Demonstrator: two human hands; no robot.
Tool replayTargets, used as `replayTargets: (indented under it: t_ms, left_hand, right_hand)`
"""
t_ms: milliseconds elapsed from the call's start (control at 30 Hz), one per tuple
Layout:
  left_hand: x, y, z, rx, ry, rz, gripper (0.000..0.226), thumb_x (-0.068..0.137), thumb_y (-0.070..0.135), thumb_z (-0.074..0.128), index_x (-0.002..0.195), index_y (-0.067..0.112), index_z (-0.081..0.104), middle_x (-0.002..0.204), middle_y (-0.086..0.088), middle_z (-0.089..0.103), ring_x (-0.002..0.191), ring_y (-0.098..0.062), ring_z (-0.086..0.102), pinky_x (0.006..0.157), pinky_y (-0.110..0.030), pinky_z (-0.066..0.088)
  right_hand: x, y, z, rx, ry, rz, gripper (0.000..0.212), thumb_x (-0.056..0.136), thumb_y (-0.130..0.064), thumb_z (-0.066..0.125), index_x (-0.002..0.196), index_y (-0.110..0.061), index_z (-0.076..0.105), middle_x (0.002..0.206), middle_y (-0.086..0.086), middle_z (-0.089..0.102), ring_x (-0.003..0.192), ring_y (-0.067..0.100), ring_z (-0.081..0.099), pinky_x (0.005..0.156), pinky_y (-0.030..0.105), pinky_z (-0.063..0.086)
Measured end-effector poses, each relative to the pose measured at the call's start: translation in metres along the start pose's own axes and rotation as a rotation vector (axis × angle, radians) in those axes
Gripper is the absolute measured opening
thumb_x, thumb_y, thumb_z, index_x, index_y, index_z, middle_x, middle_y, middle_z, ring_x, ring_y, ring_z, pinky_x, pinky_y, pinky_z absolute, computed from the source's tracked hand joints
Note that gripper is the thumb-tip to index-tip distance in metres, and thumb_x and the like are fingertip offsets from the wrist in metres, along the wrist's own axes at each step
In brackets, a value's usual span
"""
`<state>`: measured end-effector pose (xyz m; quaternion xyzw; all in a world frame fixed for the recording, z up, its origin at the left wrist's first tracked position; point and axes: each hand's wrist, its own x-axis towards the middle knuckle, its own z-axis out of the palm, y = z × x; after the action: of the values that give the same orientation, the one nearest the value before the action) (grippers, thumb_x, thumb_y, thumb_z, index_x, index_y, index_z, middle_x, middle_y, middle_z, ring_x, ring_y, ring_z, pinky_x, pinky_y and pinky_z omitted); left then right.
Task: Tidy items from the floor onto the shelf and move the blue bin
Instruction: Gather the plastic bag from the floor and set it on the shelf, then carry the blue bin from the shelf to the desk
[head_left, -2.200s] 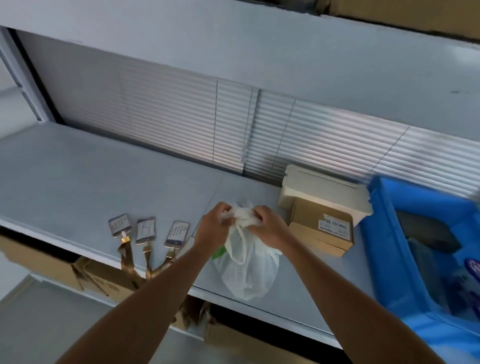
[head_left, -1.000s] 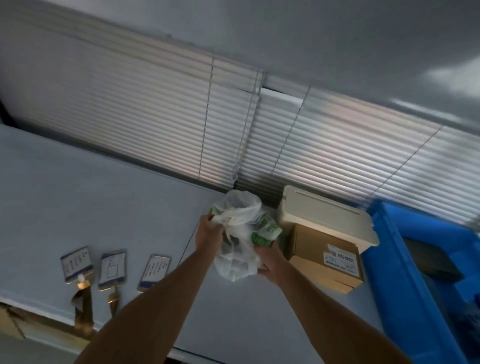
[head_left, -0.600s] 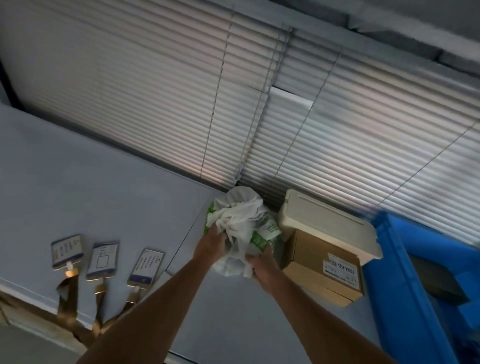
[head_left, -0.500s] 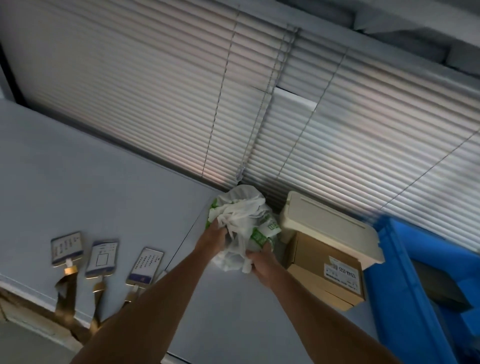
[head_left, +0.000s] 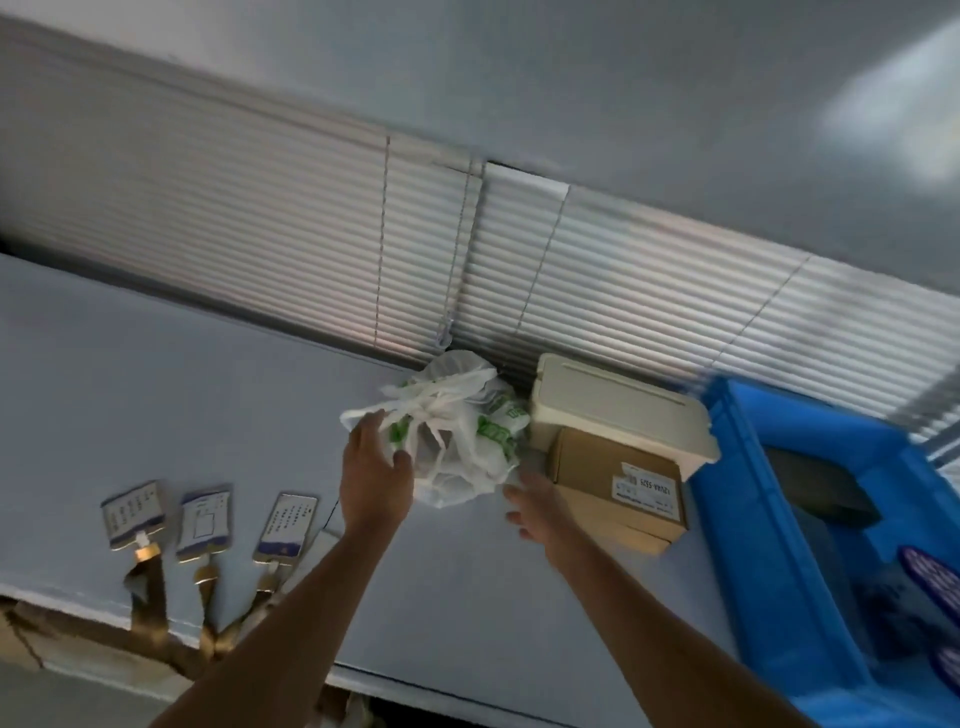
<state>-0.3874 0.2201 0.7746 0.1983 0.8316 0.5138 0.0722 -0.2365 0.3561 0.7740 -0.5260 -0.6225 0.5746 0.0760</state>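
Reaching over the grey shelf (head_left: 156, 364), you have both arms stretched toward the white plastic bag (head_left: 457, 441) with green print, which sits bunched up near the back of the shelf, close to the slatted blinds (head_left: 597, 291). Your left hand (head_left: 375, 470) is spread open, fingers loose, its fingertips right at the bag's left side, whether touching or just off it I cannot tell. Your right hand (head_left: 535, 506) is open too, fingers splayed, low at the bag's right, gripping nothing. The bag stands just beside a cream plastic box (head_left: 618, 410), which rests on top of a brown cardboard box (head_left: 613, 483) with a white label. Further right, the blue bin (head_left: 769, 545) sits on the shelf with dark things inside. Off to your left, three badge cards (head_left: 202, 519) lie in a row, their brown straps hanging over the shelf's front edge.
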Motion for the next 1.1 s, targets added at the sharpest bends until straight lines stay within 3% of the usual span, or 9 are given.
replayTargets:
  t_ms: [100, 267, 367, 567, 667, 767, 833, 967, 1100]
  left_hand:
    - [-0.034, 0.001, -0.014, 0.046, -0.051, 0.074, 0.041, 0.084, 0.011, 0.058, 0.124, 0.017, 0.06, 0.121, -0.008, 0.064, 0.108, -0.025, 0.06, 0.087, -0.036, 0.046]
    - [-0.087, 0.013, -0.009, 0.039, -0.509, 0.022, 0.023, 0.089, 0.023, 0.058, 0.109, 0.027, 0.068, 0.104, -0.001, 0.073, 0.079, -0.014, 0.066, 0.066, -0.026, 0.049]
    - [-0.116, 0.039, 0.019, 0.063, -0.757, 0.037, 0.025, 0.087, 0.027, 0.058, 0.109, 0.027, 0.068, 0.107, 0.0, 0.073, 0.091, -0.018, 0.068, 0.074, -0.03, 0.05]
    - [-0.187, 0.124, 0.109, 0.058, -1.013, 0.097, 0.034, 0.063, 0.039, 0.052, 0.092, 0.029, 0.067, 0.103, -0.006, 0.074, 0.094, -0.027, 0.068, 0.074, -0.031, 0.046]
    - [-0.226, 0.174, 0.17, -0.019, -1.064, 0.029, 0.025, 0.074, 0.036, 0.063, 0.094, 0.022, 0.066, 0.113, -0.017, 0.07, 0.091, -0.027, 0.064, 0.082, -0.035, 0.048]
    - [-0.255, 0.218, 0.234, -0.029, -1.043, -0.105, 0.046, 0.088, 0.04, 0.064, 0.121, 0.008, 0.06, 0.122, -0.02, 0.062, 0.11, -0.035, 0.06, 0.091, -0.045, 0.048]
    - [-0.267, 0.235, 0.263, -0.015, -1.042, -0.256, 0.058, 0.084, 0.044, 0.068, 0.129, 0.01, 0.052, 0.124, -0.012, 0.057, 0.11, -0.033, 0.057, 0.087, -0.044, 0.047]
    - [-0.278, 0.233, 0.29, 0.013, -0.99, -0.336, 0.052, 0.077, 0.01, 0.068, 0.125, 0.007, 0.048, 0.118, -0.013, 0.06, 0.099, -0.032, 0.063, 0.082, -0.046, 0.056]
    - [-0.277, 0.223, 0.293, 0.006, -0.895, -0.3, 0.049, 0.071, 0.005, 0.064, 0.118, 0.013, 0.052, 0.118, -0.013, 0.062, 0.101, -0.035, 0.065, 0.075, -0.048, 0.06]
  right_hand:
    - [-0.052, 0.024, -0.02, 0.059, 0.013, -0.004, 0.022, 0.095, -0.01, 0.056, 0.115, -0.012, 0.064, 0.105, 0.011, 0.068, 0.07, 0.017, 0.064, 0.055, 0.021, 0.042]
    - [-0.155, 0.075, -0.069, 0.074, 0.165, -0.037, 0.021, 0.094, -0.005, 0.053, 0.1, -0.011, 0.072, 0.082, 0.004, 0.071, 0.069, 0.017, 0.068, 0.062, 0.024, 0.049]
    - [-0.2, 0.111, -0.11, -0.012, 0.309, -0.069, 0.021, 0.094, -0.013, 0.055, 0.091, -0.025, 0.071, 0.085, 0.002, 0.075, 0.073, 0.015, 0.073, 0.073, 0.029, 0.053]
    - [-0.248, 0.17, -0.217, 0.16, 0.723, -0.042, 0.017, 0.088, -0.014, 0.062, 0.076, -0.02, 0.072, 0.069, 0.003, 0.073, 0.063, 0.014, 0.068, 0.071, 0.037, 0.053]
    - [-0.245, 0.191, -0.276, 0.24, 0.823, 0.088, 0.013, 0.088, -0.025, 0.059, 0.091, -0.02, 0.071, 0.076, 0.001, 0.072, 0.072, 0.017, 0.067, 0.074, 0.04, 0.054]
    - [-0.228, 0.202, -0.331, 0.323, 0.784, 0.197, 0.054, 0.08, -0.047, 0.055, 0.111, -0.004, 0.065, 0.083, 0.004, 0.063, 0.081, 0.026, 0.063, 0.075, 0.043, 0.049]
    - [-0.216, 0.2, -0.358, 0.361, 0.719, 0.253, 0.057, 0.087, -0.051, 0.052, 0.112, 0.001, 0.058, 0.094, 0.01, 0.058, 0.094, 0.034, 0.064, 0.082, 0.047, 0.052]
    - [-0.199, 0.198, -0.389, 0.714, 0.512, 0.387, 0.073, 0.089, -0.058, 0.059, 0.14, -0.01, 0.039, 0.138, 0.014, 0.048, 0.123, 0.035, 0.055, 0.097, 0.052, 0.048]
    - [-0.178, 0.201, -0.405, 0.904, 0.442, 0.405, 0.077, 0.084, -0.05, 0.071, 0.14, -0.01, 0.038, 0.141, 0.022, 0.046, 0.119, 0.042, 0.057, 0.096, 0.055, 0.052]
